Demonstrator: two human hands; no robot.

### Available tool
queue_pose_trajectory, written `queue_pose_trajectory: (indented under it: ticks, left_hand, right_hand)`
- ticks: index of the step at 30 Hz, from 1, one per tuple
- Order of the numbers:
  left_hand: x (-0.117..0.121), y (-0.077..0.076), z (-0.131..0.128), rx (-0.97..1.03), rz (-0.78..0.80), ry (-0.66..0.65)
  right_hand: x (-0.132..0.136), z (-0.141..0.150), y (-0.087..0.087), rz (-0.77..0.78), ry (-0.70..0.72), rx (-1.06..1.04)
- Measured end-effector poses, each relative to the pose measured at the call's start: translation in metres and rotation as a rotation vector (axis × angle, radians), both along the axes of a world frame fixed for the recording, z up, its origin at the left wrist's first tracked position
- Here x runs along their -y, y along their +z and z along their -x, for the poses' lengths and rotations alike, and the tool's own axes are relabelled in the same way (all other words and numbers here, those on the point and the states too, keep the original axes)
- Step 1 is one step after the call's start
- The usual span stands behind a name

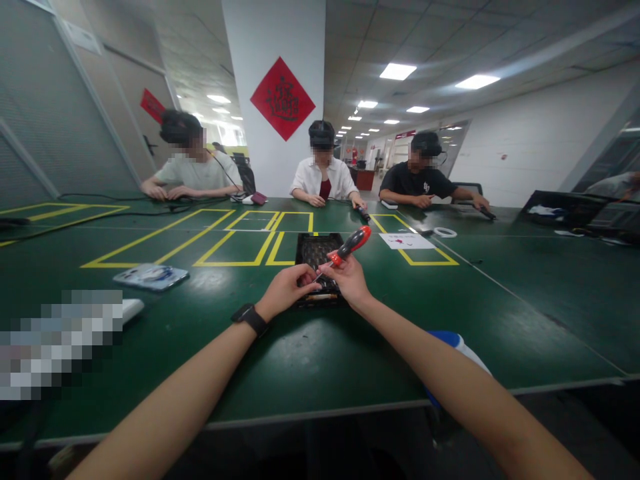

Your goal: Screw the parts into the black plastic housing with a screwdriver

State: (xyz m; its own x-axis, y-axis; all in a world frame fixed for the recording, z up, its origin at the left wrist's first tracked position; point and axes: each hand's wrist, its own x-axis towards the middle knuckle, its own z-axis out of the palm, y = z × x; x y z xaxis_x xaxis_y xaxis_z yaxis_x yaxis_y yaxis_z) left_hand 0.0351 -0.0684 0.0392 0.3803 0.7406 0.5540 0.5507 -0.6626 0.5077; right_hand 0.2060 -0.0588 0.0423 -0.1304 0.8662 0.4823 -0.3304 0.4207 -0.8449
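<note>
My right hand [354, 281] grips a screwdriver [354, 244] with a red and black handle, near where the shaft meets it. The handle points up and to the right, and the thin metal shaft slants down to the left. My left hand [286, 291], with a black watch on its wrist, is closed in a pinch at the lower end of the shaft. Whatever those fingers hold is too small to make out. Both hands are over a black open box [301, 248] on the green table; its contents are dark and partly covered by my hands.
A phone in a patterned case [151, 277] lies to the left. A printed white sheet [407, 241] and a white ring [445, 232] lie at the right. Something blue and white [450, 339] is under my right forearm. Several people sit across the table [210, 360], which has yellow tape outlines.
</note>
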Motion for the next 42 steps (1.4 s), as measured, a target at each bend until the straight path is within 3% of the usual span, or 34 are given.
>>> queue_pose_trajectory:
  ticks: [14, 18, 33, 42]
  left_hand:
    - [-0.0028, -0.0006, 0.0031, -0.119, -0.020, -0.003]
    - [-0.0025, -0.0003, 0.0040, -0.111, -0.010, -0.010]
    - [-0.0015, -0.0014, 0.0005, -0.039, 0.050, -0.029]
    - [-0.0014, 0.0017, 0.0018, -0.115, 0.003, -0.025]
  right_hand:
    - [0.0054, 0.0002, 0.0047, -0.033, 0.003, 0.151]
    - [0.0030, -0.0005, 0.0022, -0.004, 0.048, 0.121]
    - [0.0034, -0.0014, 0.0037, 0.011, 0.002, 0.068]
    - [0.0044, -0.0013, 0.0057, 0.044, -0.053, 0.108]
